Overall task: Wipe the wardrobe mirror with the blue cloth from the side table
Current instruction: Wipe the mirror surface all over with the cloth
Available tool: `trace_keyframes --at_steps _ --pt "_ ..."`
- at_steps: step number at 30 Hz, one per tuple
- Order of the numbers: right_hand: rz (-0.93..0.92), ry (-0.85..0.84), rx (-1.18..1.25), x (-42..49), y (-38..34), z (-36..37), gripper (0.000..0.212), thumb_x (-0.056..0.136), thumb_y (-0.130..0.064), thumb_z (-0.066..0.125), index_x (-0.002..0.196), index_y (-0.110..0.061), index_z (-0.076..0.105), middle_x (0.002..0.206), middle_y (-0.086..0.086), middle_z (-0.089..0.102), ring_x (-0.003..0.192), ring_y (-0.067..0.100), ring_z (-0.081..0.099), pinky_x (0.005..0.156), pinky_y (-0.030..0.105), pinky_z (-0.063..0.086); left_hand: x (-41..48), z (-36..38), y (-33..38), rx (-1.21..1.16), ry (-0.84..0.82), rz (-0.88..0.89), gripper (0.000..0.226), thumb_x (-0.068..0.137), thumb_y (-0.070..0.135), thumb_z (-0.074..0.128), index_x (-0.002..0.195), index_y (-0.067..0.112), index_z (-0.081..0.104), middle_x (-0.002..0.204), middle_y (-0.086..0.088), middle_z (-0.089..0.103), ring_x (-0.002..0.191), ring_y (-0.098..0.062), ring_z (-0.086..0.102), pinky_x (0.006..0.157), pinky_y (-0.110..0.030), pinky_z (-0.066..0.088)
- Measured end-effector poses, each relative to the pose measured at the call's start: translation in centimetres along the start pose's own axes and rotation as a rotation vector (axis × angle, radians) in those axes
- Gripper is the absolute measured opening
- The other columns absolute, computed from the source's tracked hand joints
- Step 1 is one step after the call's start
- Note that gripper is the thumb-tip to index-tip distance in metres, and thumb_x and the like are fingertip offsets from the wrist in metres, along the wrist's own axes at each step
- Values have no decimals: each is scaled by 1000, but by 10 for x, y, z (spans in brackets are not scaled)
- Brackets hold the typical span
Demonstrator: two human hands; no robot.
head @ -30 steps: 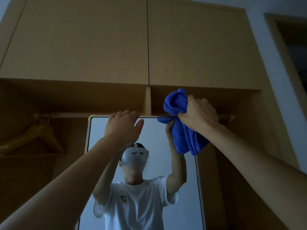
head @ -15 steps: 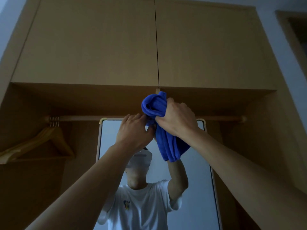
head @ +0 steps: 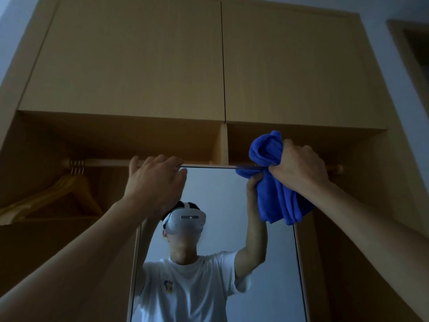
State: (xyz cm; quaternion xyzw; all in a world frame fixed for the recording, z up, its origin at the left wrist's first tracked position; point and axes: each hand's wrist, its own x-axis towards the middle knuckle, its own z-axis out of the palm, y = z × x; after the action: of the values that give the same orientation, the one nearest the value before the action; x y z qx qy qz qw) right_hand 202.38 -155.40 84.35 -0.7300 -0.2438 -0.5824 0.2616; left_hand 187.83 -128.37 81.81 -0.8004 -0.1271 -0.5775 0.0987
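The blue cloth [head: 281,201] is up at the mirror's [head: 222,189] top edge, near its right corner, bunched in the right hand [head: 299,168]. That hand is closed tight around it. One wad of cloth sticks up above the fist, and the rest hangs down in folds over the glass below the wrist. From here I see the cloth touching the top rim, with a flap lying along it toward the left. The left hand [head: 153,180] is well apart from the cloth, at the mirror's upper left corner, with its fingers hooked over the top edge and gripping it. The glass reflects a person in a white T-shirt and a headset, both arms raised. Behind the mirror is the open wardrobe [head: 348,228], with a wooden rail [head: 104,162], hangers [head: 58,196] at the left, and two closed cupboard doors [head: 139,61] overhead.
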Motion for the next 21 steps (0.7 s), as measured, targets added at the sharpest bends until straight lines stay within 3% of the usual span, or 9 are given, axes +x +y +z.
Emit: trace_keyframes --at_steps 4,10,15,21 --pt "14 -5 0 -2 -7 2 36 86 -41 69 99 -16 46 78 -2 55 82 24 57 60 35 47 -9 -2 -13 -140 -14 -28 45 100 53 40 141 38 50 135 -2 52 132 -26 41 100 -48 41" --pt "-118 -26 105 -9 -62 8 35 85 -40 68 101 -16 49 79 -2 55 81 23 57 63 36 52 -11 1 -14 -175 7 -7 49 100 49 48 146 34 48 132 0 50 134 -23 36 90 -34 36" --pt "-204 -28 177 -10 -116 17 30 86 -36 64 101 -15 49 83 1 59 81 22 54 60 31 41 -11 4 -18 -213 45 -31 51 99 45 53 144 24 49 136 3 52 137 -20 38 92 -34 37" --pt "-233 -55 237 -10 -143 20 29 87 -33 63 105 -14 51 86 1 60 83 24 56 65 36 50 -11 6 -22 -200 31 -22 46 100 43 49 143 26 49 137 3 51 136 -18 39 86 -36 40"
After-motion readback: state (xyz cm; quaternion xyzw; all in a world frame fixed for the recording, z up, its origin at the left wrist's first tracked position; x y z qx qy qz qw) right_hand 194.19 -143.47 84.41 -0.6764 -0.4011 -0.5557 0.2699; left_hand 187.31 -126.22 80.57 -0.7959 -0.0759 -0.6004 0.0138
